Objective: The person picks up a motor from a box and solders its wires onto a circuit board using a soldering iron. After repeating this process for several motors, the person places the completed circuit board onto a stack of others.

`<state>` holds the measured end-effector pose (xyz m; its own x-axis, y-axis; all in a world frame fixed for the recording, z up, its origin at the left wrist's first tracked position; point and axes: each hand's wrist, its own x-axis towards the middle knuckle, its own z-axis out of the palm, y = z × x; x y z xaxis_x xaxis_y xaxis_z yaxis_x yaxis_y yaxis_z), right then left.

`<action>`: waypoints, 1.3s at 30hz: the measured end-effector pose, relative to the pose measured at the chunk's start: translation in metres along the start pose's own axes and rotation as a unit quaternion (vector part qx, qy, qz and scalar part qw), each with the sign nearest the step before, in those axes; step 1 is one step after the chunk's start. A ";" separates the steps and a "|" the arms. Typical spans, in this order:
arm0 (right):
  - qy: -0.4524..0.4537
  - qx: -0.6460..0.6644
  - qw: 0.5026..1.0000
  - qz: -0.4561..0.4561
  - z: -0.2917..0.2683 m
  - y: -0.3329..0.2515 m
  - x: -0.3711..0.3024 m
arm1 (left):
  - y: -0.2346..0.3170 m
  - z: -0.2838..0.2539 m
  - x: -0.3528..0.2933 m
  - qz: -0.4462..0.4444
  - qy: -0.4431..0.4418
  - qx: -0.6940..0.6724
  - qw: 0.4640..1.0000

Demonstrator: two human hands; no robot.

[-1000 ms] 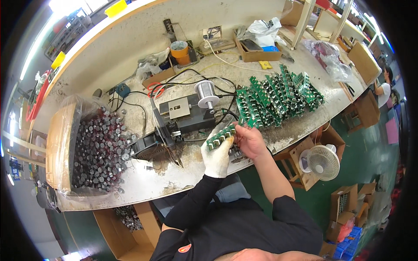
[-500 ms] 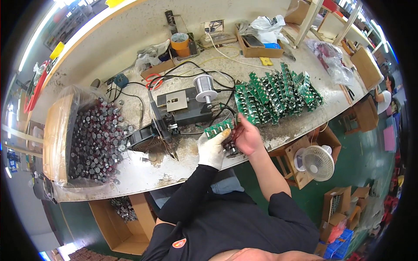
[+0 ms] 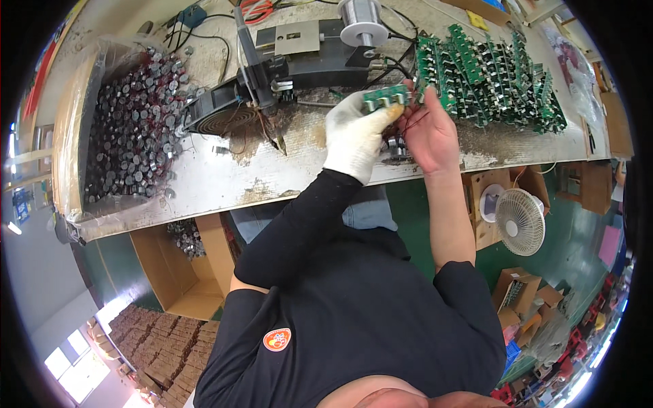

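Note:
My left hand (image 3: pixel 354 139), in a white glove with a stained fingertip, grips a narrow green circuit board (image 3: pixel 385 98) fitted with a row of small metal parts. My bare right hand (image 3: pixel 439 139) is at the board's right end, palm partly upward and fingers curled; what its fingertips pinch is too small to make out. Thin dark red wires (image 3: pixel 412 121) run between the two hands. Beneath them, several small round metal parts (image 3: pixel 396 147) lie near the bench edge, partly hidden by my hands.
A heap of round metal parts with red wires (image 3: pixel 139 119) fills the left, beside a plastic-wrapped carton (image 3: pixel 73 129). Behind my hands are a solder spool (image 3: pixel 360 24), a soldering iron (image 3: pixel 246 51) and a black fan (image 3: pixel 224 112). Green boards (image 3: pixel 476 81) are piled right; a white fan (image 3: pixel 520 221) stands below.
My view has tilted downward, so the bench and both hands appear higher in the picture. The left hand still holds the circuit board, and the right stays at its end.

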<state>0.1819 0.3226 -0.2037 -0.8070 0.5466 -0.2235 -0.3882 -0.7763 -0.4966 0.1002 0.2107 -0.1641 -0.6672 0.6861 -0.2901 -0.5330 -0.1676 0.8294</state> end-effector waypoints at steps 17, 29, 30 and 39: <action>0.035 -0.052 0.996 -0.057 -0.004 -0.001 -0.007 | -0.004 0.003 -0.008 -0.010 0.015 -0.004 1.000; 0.100 -0.015 0.993 0.065 -0.001 -0.003 -0.003 | -0.012 -0.009 -0.002 -0.103 -0.056 -0.158 0.980; 0.099 -0.018 0.992 0.070 -0.002 -0.003 -0.003 | -0.014 -0.010 -0.002 -0.103 -0.056 -0.166 0.979; 0.041 -0.014 0.999 0.019 -0.006 -0.004 -0.009 | -0.018 -0.007 0.000 -0.077 -0.077 -0.150 0.983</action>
<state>0.1932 0.3228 -0.2048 -0.7815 0.5421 -0.3088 -0.3455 -0.7882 -0.5092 0.1062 0.2090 -0.1828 -0.4922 0.8145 -0.3073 -0.7667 -0.2384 0.5962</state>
